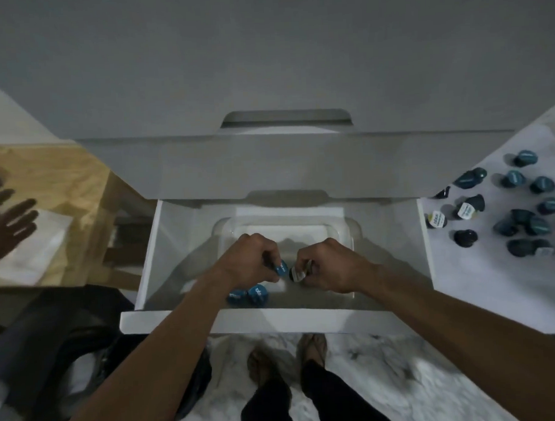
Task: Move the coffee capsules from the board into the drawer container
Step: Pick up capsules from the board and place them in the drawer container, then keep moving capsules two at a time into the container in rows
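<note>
Over the clear container (350, 235) in the open drawer (151, 254), our left hand (250, 262) pinches a blue capsule (281, 268) and our right hand (329, 265) a dark one (296, 274) — released carelessly, either could bounce past the container's rim.

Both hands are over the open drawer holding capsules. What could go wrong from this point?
1. The left hand and right hand hold capsules near the clear container's front edge; released there, they might land on the drawer floor instead.
2. Many capsules remain loose on the board and could roll when grabbed.
</note>
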